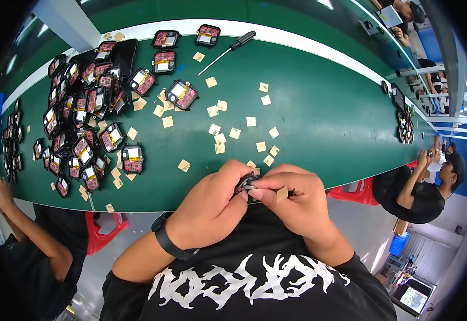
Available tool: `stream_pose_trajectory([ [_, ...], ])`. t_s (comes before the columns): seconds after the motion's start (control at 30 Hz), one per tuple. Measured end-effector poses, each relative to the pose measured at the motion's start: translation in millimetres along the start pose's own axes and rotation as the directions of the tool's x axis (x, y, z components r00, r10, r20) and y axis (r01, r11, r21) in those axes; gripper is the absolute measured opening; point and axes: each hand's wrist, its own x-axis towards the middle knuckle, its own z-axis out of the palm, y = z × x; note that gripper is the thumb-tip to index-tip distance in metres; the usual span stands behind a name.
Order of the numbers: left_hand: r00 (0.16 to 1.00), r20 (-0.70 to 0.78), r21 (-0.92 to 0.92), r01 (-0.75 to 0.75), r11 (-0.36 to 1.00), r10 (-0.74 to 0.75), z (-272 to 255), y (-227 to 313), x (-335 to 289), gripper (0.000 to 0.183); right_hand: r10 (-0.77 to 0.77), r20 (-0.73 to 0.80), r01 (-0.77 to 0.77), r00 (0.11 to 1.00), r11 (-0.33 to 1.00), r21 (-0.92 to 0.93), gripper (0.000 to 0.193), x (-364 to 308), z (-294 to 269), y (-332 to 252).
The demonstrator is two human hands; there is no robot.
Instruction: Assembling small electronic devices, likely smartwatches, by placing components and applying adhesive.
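Close to my body, just past the table's near edge, my left hand (pixel 212 200) is closed around a small black-cased electronic device (pixel 243 183), mostly hidden by the fingers. My right hand (pixel 298 200) meets it there, thumb and fingertips pinched at the device's side. A tan paper square (pixel 282 193) sticks out between the fingers of that hand. What lies right under the fingertips is too covered to make out. More tan paper squares (pixel 261 146) are scattered on the green table (pixel 330 117) beyond both hands.
Open devices with red circuit boards lie heaped at the left; one device (pixel 133 159) sits at the near side of the heap. A black-handled screwdriver (pixel 228 52) rests at the back. Co-workers sit left and right, beside red stools (pixel 354 192).
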Motion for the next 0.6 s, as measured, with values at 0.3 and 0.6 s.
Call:
stream_pose_trajectory([
  [0.3,0.999,0.024,0.066,-0.050,0.997,0.049,-3,-3,-5,0.032,0.329,0.042,-0.306,0.943,0.815,0.492,0.026,17,5,-2],
  [0.6,0.994,0.083,0.123,-0.084,0.989,0.074,-6,-1,-3,0.033,0.392,0.148,-0.419,0.908,0.829,0.370,0.019,16,4,-1],
])
